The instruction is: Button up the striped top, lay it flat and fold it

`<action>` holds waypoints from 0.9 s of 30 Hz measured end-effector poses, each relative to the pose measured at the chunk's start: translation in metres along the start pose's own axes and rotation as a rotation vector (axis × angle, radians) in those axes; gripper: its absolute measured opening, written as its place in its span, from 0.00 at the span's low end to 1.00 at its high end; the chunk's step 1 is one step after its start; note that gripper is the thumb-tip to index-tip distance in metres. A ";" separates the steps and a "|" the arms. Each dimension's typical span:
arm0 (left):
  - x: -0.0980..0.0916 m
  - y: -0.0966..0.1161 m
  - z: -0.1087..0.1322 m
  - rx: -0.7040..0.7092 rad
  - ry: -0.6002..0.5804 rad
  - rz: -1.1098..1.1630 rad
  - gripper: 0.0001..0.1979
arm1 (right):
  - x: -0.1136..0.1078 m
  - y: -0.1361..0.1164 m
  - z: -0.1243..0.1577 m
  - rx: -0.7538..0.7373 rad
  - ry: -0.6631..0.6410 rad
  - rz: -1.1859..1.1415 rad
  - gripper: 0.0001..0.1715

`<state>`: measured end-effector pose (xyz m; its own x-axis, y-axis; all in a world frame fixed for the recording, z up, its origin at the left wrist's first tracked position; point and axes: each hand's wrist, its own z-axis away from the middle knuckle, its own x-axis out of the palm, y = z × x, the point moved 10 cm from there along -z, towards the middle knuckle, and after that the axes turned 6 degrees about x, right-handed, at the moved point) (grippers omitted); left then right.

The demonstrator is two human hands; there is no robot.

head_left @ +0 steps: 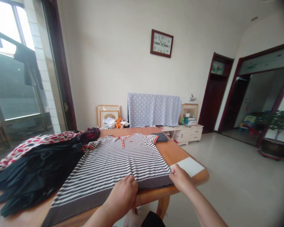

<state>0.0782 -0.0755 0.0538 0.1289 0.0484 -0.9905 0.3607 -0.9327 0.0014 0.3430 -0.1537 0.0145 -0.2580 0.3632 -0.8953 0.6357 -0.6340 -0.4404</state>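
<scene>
A striped short-sleeved shirt [123, 160], dark and white with an orange-red collar and cuffs, lies spread front up on the wooden table [177, 151]. Its dark ribbed hem faces me. My right hand [181, 178] pinches the shirt at its lower right corner. Curled over the hem near the middle is my left hand [124, 194], its fingers closed on the cloth and their tips partly hidden. Just right of the shirt, a white sheet [189, 166] lies by the table edge. Dark folded cloth [162, 137] sits past the right sleeve.
Black garments [42, 170] and a red-spotted white cloth [42, 142] are heaped on the left. Beyond the table stand a low white cabinet [189, 134] and something draped in a polka-dot cloth [153, 110]. A potted plant [274, 146] is on the floor at right.
</scene>
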 end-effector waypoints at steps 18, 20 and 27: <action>-0.017 -0.029 0.033 -0.098 0.191 0.370 0.12 | -0.018 -0.029 0.011 -0.147 0.135 -0.028 0.10; -0.022 -0.048 0.043 -0.194 0.230 0.356 0.13 | -0.010 -0.045 0.012 -0.190 0.091 -0.073 0.10; -0.026 -0.124 0.093 -0.479 0.293 0.167 0.19 | 0.029 -0.086 0.020 -0.317 -0.072 -0.058 0.12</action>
<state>-0.0560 0.0058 0.0662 0.4456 0.0750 -0.8921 0.6821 -0.6738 0.2841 0.2660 -0.1027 0.0246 -0.3441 0.3366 -0.8765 0.8103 -0.3651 -0.4583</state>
